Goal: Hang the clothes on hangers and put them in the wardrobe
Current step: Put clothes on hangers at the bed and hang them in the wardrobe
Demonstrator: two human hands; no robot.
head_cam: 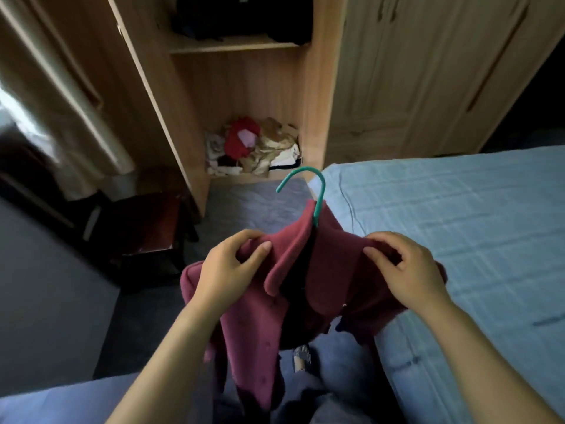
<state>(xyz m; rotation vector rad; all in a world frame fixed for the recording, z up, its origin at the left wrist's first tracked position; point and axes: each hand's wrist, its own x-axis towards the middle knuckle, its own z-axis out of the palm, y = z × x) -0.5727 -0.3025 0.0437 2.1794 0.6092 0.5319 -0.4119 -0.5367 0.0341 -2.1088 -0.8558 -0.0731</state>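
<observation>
The maroon fleece jacket (305, 289) already sits on the green hanger (308, 188), held up beside the bed (458, 224). The left hand (229, 267) and right hand (403, 267) each pinch a shoulder. Hanging it in the open wardrobe (244, 87) remains; its floor holds a heap of crumpled clothes (253, 148), its shelf dark garments (244, 22).

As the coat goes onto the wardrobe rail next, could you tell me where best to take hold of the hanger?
Probably at the neck of the green hanger, just below its hook, coming from above. That stem stands clear above the maroon coat's collar, while the shoulders are covered.
</observation>
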